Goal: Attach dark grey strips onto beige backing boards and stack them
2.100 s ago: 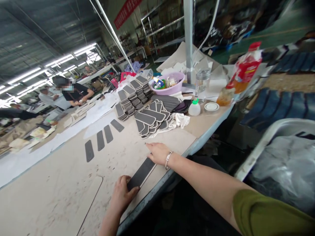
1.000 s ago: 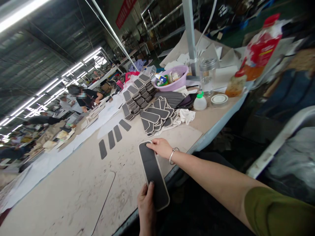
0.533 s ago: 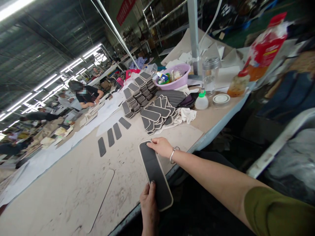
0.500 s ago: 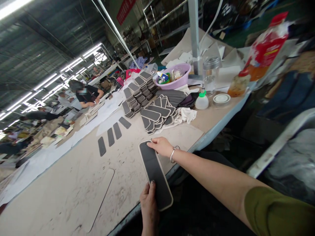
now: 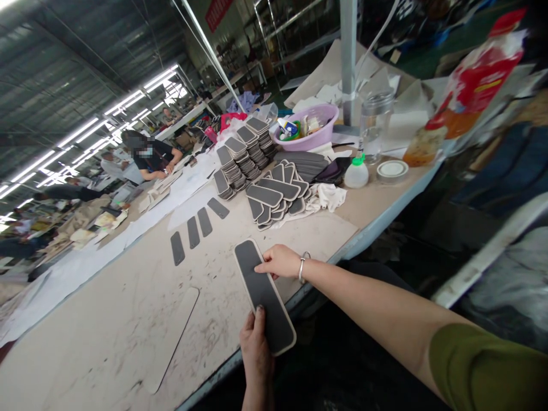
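A long dark grey panel with rounded corners and a beige border (image 5: 268,305) is held up at the table's near edge, tilted. My left hand (image 5: 257,342) grips its lower left side, thumb on the dark face and the other fingers hidden beneath. At the upper right side, my right hand (image 5: 280,261) is closed at the edge with a fingertip resting on the dark face. Left of the panel lies a pale board with rounded ends (image 5: 177,337), flat on the table. Several plain dark strips (image 5: 193,231) lie in a row beyond.
Neat stacks of bordered panels (image 5: 240,157) stand behind a loose pile of similar panels (image 5: 274,194). A purple basin (image 5: 312,137), a green-capped bottle (image 5: 356,173), a glass jar (image 5: 374,128) and a round lid (image 5: 393,170) sit farther right. Across the table, a person (image 5: 149,157) works.
My right hand has moved from the panel's top end down along its right side. The panel and my left hand have shifted slightly up and left in view.
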Motion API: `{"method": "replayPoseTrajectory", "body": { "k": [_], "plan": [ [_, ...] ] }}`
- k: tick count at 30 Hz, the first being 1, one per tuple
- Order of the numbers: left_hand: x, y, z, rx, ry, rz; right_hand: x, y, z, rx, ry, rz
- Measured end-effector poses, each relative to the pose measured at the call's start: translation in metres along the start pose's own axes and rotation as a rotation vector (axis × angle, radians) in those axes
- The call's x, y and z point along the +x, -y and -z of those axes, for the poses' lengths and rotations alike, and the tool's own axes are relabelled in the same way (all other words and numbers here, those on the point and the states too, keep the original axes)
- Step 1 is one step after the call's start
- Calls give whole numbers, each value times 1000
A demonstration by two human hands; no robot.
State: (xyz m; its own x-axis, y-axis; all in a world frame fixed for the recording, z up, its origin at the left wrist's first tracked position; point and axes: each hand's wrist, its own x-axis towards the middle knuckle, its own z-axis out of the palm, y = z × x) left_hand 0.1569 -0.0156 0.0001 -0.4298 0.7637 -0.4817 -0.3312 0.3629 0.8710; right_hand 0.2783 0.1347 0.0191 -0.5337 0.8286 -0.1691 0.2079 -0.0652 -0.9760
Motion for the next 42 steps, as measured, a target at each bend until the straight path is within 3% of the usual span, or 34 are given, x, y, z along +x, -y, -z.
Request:
{"method": "replayPoseTrajectory", "body": {
  "k": [4, 10, 16, 20, 23, 26, 29, 31, 33, 35, 38, 40, 42],
  "plan": [
    [1, -6, -4, -31, 21, 4, -1, 5, 2, -42, -16, 14],
    [2, -22, -13, -40, -54, -53, -4, 0, -8, 74, 114, -27],
    [2, -22, -12, 106, -246, -132, -9, 11, -16, -399, 26, 58],
    [4, -22, -9, 258, -317, -254, -10, 18, -13, -469, 42, 106],
    [7, -23, -8, 202, -221, -198, -9, 16, -12, -416, 73, 92],
    [10, -27, -5, 87, -102, -112, -8, 11, -16, -204, 121, 19],
    [18, -37, 6, 118, 5, -46, -7, 7, -18, -40, 165, -67],
    [30, -49, 17, 237, 140, 28, -8, 7, -13, -115, 210, -88],
    [47, -63, 30, 459, 271, 66, -10, 7, -3, -343, 257, -52],
    [65, -77, 41, 790, 307, -27, -12, 7, 9, -587, 208, 48],
    [80, -88, 52, 1280, 123, -422, -13, 4, 18, -770, 19, 254],
    [78, -86, 54, 1445, 27, -676, -11, 1, 16, -814, -7, 401],
    [69, -74, 53, 1495, 70, -795, -8, -4, 8, -869, 46, 528]
  ]
}}
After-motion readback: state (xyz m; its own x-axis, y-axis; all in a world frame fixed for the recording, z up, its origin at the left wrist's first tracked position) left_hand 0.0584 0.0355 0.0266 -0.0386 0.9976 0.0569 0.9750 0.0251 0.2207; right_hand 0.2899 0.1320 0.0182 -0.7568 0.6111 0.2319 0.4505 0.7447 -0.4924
